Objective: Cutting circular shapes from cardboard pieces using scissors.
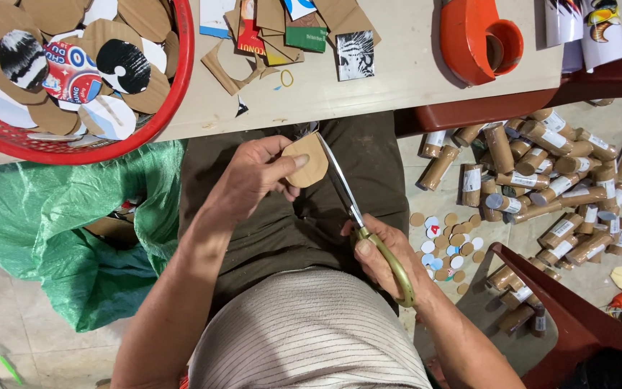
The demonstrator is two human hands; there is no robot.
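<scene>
The left hand pinches a rounded piece of brown cardboard between thumb and fingers, holding it over the lap just below the near edge of the table. The right hand is closed around the yellow handles of a pair of scissors, fingers through the loops. The scissors' long axis runs on a slant: handles low and toward the person's body, blades pointing up and away toward the table edge, leaning slightly left. The blades lie along the right side of the cardboard piece and touch its edge; the tips reach about to its top. On the table, up and left of the cardboard piece, a red basket holds many cut cardboard rounds, and straight above it lie cardboard scraps. An orange tape dispenser sits on the table farther right. Off the table's right side, on the floor, lies a heap of cardboard tubes with small cut discs beside it. Left of the lap, under the table edge, is a green sack.
</scene>
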